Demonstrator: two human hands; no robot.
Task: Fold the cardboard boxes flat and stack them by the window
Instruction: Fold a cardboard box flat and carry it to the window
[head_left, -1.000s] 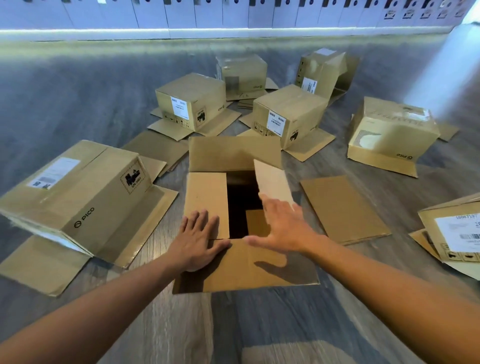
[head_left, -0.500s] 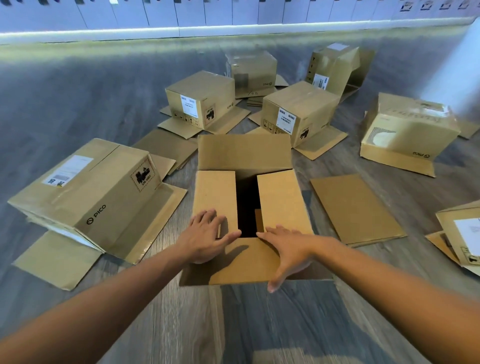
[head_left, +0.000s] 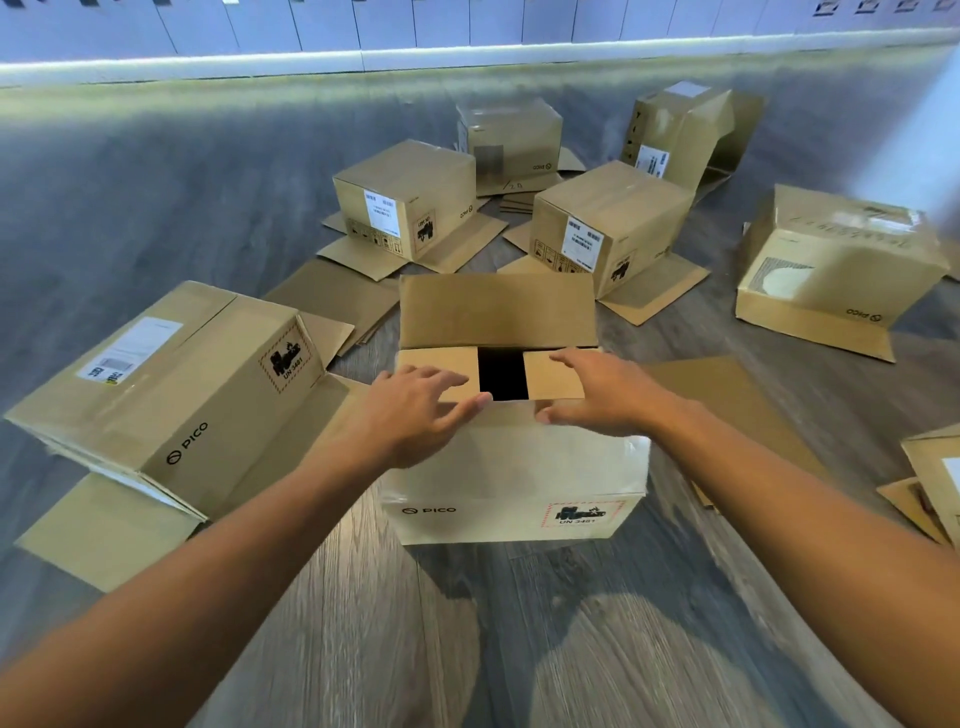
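Note:
The cardboard box (head_left: 514, 499) in front of me stands on the floor with its top open. Its far flap stands up, and its two short flaps lie inward over a dark gap. Its near wall faces me and shows a PICO mark and a red-bordered label. My left hand (head_left: 421, 410) rests with straight fingers on the left short flap, thumb at the near rim. My right hand (head_left: 597, 395) lies the same way on the right short flap. More unfolded boxes stand around, including a large one on the left (head_left: 171, 384).
Two labelled boxes (head_left: 410, 202) (head_left: 608, 223) stand behind the one under my hands, with more further back and one at right (head_left: 836, 270). Loose flat cardboard sheets (head_left: 727, 395) lie on the grey wood floor. A white wall runs along the far edge.
The box's near flap lay flat towards me; now its near wall shows. My right hand pushed the right short flap down. Both hands now lie on the short flaps at the near rim.

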